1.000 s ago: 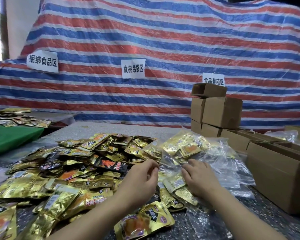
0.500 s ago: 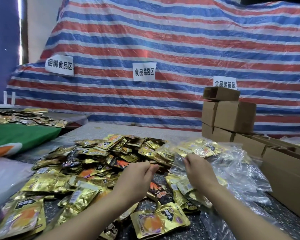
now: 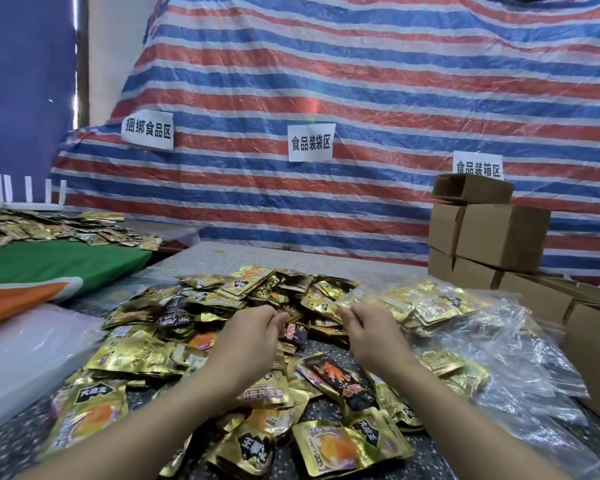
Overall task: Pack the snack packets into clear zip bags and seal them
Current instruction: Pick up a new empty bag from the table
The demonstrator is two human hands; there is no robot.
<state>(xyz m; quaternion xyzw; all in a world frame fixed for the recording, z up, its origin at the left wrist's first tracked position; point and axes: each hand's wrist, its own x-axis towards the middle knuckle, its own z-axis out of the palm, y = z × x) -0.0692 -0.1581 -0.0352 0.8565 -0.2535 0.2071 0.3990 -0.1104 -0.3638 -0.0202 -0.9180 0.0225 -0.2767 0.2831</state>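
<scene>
- Left hand (image 3: 253, 336) is over the big pile of gold snack packets (image 3: 194, 334); fingers curled, thumb and fingertips pinched together. What it pinches is too small to see, maybe the edge of clear film, I cannot tell.
- Right hand (image 3: 369, 332) is opposite, near the left one, w/ a small gap between them. Fingers curled also, tips pinched at the left edge of the filled zip bag (image 3: 420, 306).
- This filled zip bag is clear, w/ gold packets inside, and it lies just right of the pile, on top of more clear empty bags (image 3: 520, 368). If its zip is closed or not, cannot tell.
- Snack packets cover the middle of the speckled table (image 3: 291, 258), from the far centre to the near edge; some are dark purple, most are gold.
- Cardboard boxes (image 3: 489, 237) stacked at the right back, and open boxes along the right side (image 3: 593, 348).
- Behind all is a striped tarp (image 3: 361, 81), red/blue/white, w/ three white paper labels (image 3: 310, 142).
- At left a green cloth (image 3: 59, 261), w/ more packets on the table behind it.
</scene>
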